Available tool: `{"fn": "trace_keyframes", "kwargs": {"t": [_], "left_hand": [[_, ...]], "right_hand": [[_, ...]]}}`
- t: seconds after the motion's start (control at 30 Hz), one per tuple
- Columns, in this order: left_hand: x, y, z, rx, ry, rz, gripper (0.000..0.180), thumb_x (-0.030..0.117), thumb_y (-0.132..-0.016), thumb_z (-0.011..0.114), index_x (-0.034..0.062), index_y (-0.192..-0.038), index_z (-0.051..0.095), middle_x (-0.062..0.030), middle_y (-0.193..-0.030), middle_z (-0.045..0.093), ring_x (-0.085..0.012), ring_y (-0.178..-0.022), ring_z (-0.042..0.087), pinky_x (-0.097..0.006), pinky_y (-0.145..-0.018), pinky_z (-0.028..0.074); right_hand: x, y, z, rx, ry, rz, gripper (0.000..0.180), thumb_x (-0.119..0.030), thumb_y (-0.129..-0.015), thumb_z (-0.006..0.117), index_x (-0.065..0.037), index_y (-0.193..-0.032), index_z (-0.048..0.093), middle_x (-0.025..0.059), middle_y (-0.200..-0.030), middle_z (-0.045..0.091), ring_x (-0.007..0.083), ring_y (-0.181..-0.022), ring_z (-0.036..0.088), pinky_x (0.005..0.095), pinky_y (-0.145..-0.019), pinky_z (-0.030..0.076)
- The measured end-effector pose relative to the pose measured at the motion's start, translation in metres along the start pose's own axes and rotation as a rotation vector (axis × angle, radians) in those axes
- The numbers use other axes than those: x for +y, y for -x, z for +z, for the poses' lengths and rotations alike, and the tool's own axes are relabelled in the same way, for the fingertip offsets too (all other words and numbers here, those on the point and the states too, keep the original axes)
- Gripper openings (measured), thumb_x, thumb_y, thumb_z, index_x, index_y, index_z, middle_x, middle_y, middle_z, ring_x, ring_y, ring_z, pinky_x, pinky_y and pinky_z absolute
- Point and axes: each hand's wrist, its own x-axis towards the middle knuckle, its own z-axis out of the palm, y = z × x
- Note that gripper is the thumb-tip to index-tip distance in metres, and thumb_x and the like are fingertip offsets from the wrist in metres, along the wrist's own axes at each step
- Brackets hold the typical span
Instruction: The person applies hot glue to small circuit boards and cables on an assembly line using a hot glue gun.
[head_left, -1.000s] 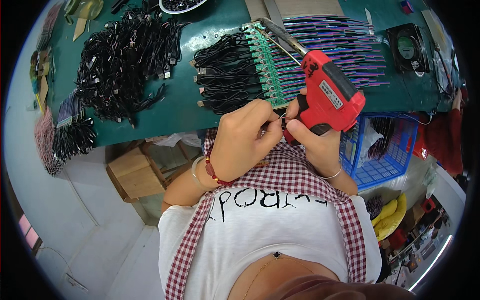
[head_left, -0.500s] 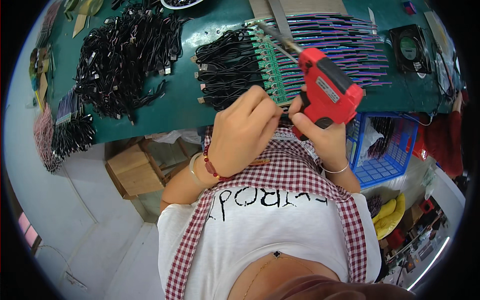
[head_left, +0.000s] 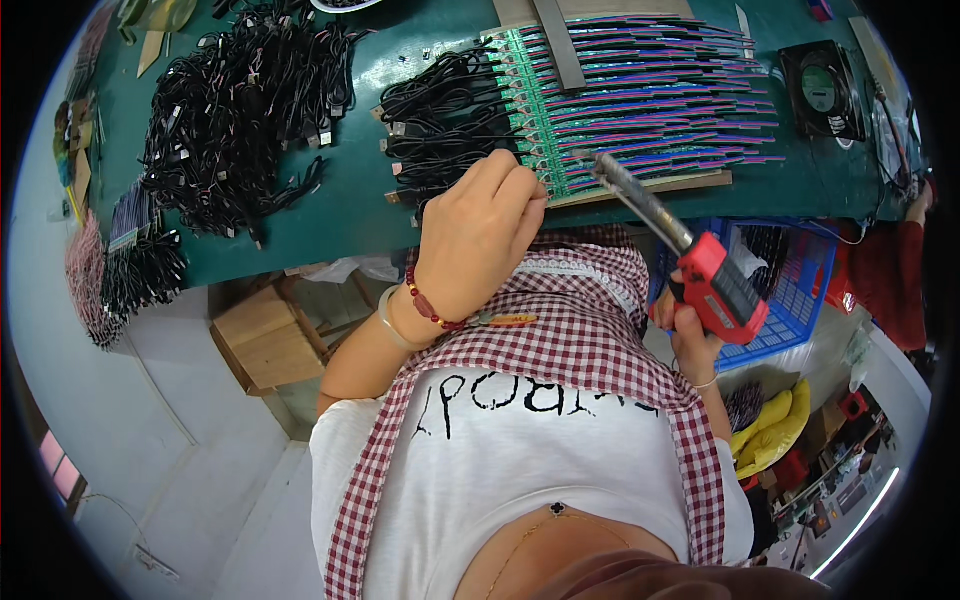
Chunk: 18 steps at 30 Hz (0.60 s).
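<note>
My left hand (head_left: 478, 232) is pinched closed at the near end of a row of green circuit boards (head_left: 540, 120); what its fingertips hold, if anything, is hidden. My right hand (head_left: 692, 335) is wrapped round the handle of a red and black soldering gun (head_left: 722, 290). The gun's metal barrel slants up and left, with its tip beside the nearest boards. Black cables with metal plugs (head_left: 450, 140) run out from the boards' left side. Multicoloured ribbon wires (head_left: 660, 100) stretch away to the right. Across the boards' far part lies a flat metal bar (head_left: 560, 45).
A large heap of black cables (head_left: 235, 130) lies left on the green table (head_left: 340, 215). Bundled wires (head_left: 145, 260) hang over its left edge. At the right stands a black square fan (head_left: 822, 90). Below the table edge are a blue plastic crate (head_left: 790, 340) and a cardboard box (head_left: 270, 335).
My right hand has drawn the soldering gun down and to the right, away from my left hand. The gun's tip has left the far boards. My left hand has shifted slightly left.
</note>
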Motion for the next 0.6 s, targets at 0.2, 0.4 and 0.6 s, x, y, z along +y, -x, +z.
{"fn": "trace_keyframes", "kwargs": {"t": [0.2, 0.4, 0.6], "left_hand": [[0.0, 0.001, 0.003, 0.019, -0.032, -0.005, 0.013, 0.001, -0.072, 0.066, 0.0042, -0.077, 0.055, -0.0067, -0.073, 0.051, -0.0232, -0.063, 0.056, -0.033, -0.053, 0.044], [0.001, 0.0, 0.004, 0.029, -0.049, 0.005, 0.013, 0.001, -0.071, 0.067, 0.0042, -0.076, 0.054, -0.0066, -0.072, 0.051, -0.0233, -0.062, 0.055, -0.032, -0.052, 0.043], [0.001, 0.0, 0.004, 0.02, -0.06, -0.004, 0.014, 0.001, -0.071, 0.066, 0.0042, -0.076, 0.054, -0.0067, -0.072, 0.051, -0.0237, -0.063, 0.055, -0.033, -0.052, 0.043]], "right_hand": [[0.025, 0.026, -0.035, -0.062, 0.562, -0.044, 0.019, -0.02, -0.081, 0.067, -0.004, -0.089, 0.061, 0.0054, -0.079, 0.06, 0.018, -0.063, 0.057, 0.0292, -0.054, 0.041], [0.01, 0.013, -0.017, -0.053, 0.565, -0.079, 0.02, -0.024, -0.075, 0.069, -0.006, -0.077, 0.061, 0.0058, -0.07, 0.056, 0.0206, -0.059, 0.056, 0.0316, -0.053, 0.041], [0.013, 0.016, -0.016, -0.012, 0.516, -0.074, 0.02, -0.023, -0.075, 0.069, -0.005, -0.078, 0.062, 0.007, -0.071, 0.058, 0.0214, -0.059, 0.057, 0.0319, -0.053, 0.042]]}}
